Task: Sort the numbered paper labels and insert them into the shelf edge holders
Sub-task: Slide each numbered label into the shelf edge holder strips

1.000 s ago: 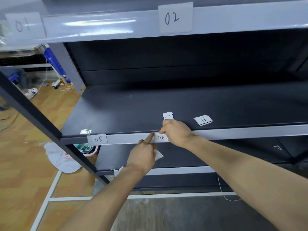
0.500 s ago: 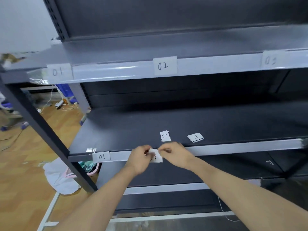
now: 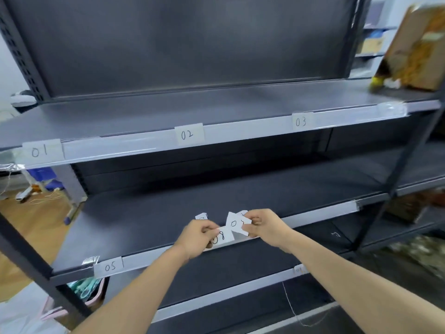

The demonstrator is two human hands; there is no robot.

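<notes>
My left hand [image 3: 198,236] pinches a white paper label marked 08 [image 3: 222,236] in front of the middle shelf's edge holder [image 3: 317,216]. My right hand [image 3: 263,225] pinches another label [image 3: 237,224] whose number starts with 0, the rest hidden by my thumb. The two slips overlap between my hands. Label 05 [image 3: 110,266] sits in the middle holder at the left. Labels 01 [image 3: 39,151], 02 [image 3: 187,135] and 03 [image 3: 301,121] sit in the top shelf's holder [image 3: 240,131]. A loose slip [image 3: 201,216] lies on the middle shelf behind my left hand.
The dark metal shelving unit has a slanted upright [image 3: 29,256] at the front left and another [image 3: 395,189] at the right. A cardboard box [image 3: 416,44] stands on the top shelf's right end. Pink basket [image 3: 94,292] and white cloth [image 3: 21,314] lie on the floor below left.
My hands have come off the middle holder and now hold two labels between them, slightly apart. The view has tilted up and right, showing the top shelf and label 03.
</notes>
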